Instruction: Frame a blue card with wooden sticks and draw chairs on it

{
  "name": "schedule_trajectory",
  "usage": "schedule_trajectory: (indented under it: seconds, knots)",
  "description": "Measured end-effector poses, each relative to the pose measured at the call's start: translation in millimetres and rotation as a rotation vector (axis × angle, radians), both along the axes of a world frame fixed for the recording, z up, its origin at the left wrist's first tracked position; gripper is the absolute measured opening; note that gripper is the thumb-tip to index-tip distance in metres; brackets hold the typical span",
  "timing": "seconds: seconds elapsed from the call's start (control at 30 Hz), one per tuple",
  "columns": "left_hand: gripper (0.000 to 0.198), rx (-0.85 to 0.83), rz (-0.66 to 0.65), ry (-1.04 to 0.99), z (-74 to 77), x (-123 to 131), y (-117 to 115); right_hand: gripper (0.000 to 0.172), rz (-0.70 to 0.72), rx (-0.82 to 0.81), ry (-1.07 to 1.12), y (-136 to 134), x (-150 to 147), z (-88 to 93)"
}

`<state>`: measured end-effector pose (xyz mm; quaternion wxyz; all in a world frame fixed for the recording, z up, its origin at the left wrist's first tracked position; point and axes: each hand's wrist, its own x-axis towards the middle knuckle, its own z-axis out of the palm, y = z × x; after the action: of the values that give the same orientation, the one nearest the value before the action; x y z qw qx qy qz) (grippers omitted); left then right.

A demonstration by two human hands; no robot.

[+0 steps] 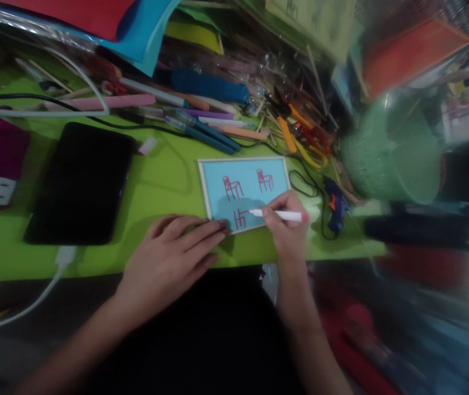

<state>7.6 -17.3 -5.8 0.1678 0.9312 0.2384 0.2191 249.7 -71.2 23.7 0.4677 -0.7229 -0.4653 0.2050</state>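
Note:
A light blue card (249,186) with a pale thin frame lies on the green table. Two red chair drawings are in its upper part, and a third, partial one is at the lower middle. My right hand (288,225) grips a white marker (278,214) with a pink end, its tip at the third drawing. My left hand (177,247) lies flat with fingers extended, fingertips on the card's lower left corner, holding nothing.
Left of the card lies a black tablet (84,184) with a white cable. Behind are pens (207,131), scissors (311,153) and craft scraps. A green basket (391,148) and a blue glue gun (336,206) are on the right. The green table's (168,192) front edge runs beneath my hands.

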Motion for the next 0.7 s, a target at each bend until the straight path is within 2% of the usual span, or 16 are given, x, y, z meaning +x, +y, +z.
schedule_trajectory:
  seconds: [0.27,0.7]
  knots:
    - [0.033,0.006,0.003,-0.004,0.5,0.6,0.5,0.02,0.012,0.005,0.012,0.3,2.0,-0.1]
    - [0.036,-0.008,0.004,-0.018,-0.8,-0.5,0.4,0.019,0.015,-0.041,0.159,-4.2,4.5,-5.0]
